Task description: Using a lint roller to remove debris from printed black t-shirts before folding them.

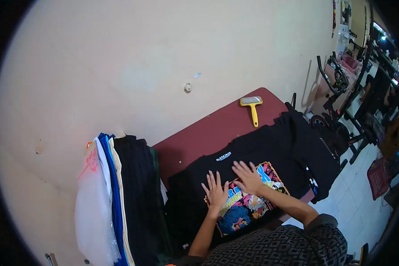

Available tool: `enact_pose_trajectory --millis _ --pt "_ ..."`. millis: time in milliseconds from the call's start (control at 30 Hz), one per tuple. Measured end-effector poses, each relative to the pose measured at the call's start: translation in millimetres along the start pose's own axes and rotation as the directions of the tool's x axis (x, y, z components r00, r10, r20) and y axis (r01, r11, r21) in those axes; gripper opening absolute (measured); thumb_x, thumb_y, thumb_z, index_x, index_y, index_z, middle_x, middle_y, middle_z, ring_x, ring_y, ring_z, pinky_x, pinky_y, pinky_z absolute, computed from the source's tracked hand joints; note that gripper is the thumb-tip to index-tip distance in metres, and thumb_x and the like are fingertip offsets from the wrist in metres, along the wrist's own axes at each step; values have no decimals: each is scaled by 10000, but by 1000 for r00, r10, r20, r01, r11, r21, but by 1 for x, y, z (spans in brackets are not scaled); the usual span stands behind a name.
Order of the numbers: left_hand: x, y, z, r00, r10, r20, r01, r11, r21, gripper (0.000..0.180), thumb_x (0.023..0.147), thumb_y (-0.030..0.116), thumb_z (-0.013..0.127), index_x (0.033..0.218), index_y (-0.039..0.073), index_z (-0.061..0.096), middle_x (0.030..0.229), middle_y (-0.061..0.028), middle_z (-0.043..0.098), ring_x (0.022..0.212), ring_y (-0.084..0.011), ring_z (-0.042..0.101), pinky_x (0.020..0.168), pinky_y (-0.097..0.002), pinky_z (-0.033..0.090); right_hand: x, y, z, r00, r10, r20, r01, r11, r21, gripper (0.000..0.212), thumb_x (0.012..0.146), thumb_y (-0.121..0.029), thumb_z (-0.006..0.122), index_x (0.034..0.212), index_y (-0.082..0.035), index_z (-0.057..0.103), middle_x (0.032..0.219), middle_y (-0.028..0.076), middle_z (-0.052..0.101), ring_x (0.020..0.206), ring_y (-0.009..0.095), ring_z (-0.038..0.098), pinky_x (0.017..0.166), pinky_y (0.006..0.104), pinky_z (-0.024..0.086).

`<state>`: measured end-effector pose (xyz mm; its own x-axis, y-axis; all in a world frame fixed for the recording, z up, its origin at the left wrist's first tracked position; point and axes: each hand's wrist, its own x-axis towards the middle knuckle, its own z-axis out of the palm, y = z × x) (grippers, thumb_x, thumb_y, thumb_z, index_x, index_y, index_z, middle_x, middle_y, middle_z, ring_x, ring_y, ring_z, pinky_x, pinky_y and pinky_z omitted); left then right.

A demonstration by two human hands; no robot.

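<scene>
A black T-shirt with a colourful printed picture on its front lies spread over a dark red tabletop. My left hand rests flat on the shirt at the print's upper left edge, fingers spread. Beside it, my right hand lies palm down across the top of the print, its fingers stretched toward the neckline. Neither hand grips anything. Beyond the shirt, near the table's far corner, is a lint roller with a yellow handle and a grey head.
Hanging garments, mostly black with some blue, cream and white, stand at the table's left, beside clear plastic covers. A pale wall runs behind the table. An exercise bike stands at the right, near a dark red bag.
</scene>
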<state>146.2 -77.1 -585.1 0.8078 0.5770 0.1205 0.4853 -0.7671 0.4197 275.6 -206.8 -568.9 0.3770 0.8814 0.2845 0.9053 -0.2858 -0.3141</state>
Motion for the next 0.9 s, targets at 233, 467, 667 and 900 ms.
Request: enact_pose_trajectory --millis 233,467,667,900 --pt "20 -13 12 998 -13 -54 17 996 87 607 852 393 414 1338 54 286 1410 -154 211 1303 -320 184 1018 -561 68 30 105 -4 962 270 -35 -272 946 -178 553 852 -442 381 1309 -133 355 1395 46 283 1293 218 232 1046 490 93" --pt "26 -8 9 996 -50 -73 58 992 111 581 853 387 412 1315 44 335 1390 -160 260 1299 -316 205 1012 -572 64 87 136 -10 850 465 -247 -498 862 -93 458 802 -312 523 1197 -100 425 1226 100 395 1134 266 368 959 453 243" --pt "27 -9 2 996 -75 -37 78 994 81 602 857 392 413 1320 20 313 1393 -172 246 1299 -332 190 1007 -579 60 173 180 -6 557 808 -193 -796 586 152 580 733 -336 636 1174 -51 389 1175 138 397 1099 314 387 888 431 347" --pt "26 -4 14 998 -53 -44 55 997 51 591 850 404 411 1324 61 327 1391 -144 267 1297 -315 206 1012 -567 73 189 254 -16 460 852 251 -516 26 856 210 725 -222 588 834 -49 537 697 91 555 579 189 548 533 313 475"
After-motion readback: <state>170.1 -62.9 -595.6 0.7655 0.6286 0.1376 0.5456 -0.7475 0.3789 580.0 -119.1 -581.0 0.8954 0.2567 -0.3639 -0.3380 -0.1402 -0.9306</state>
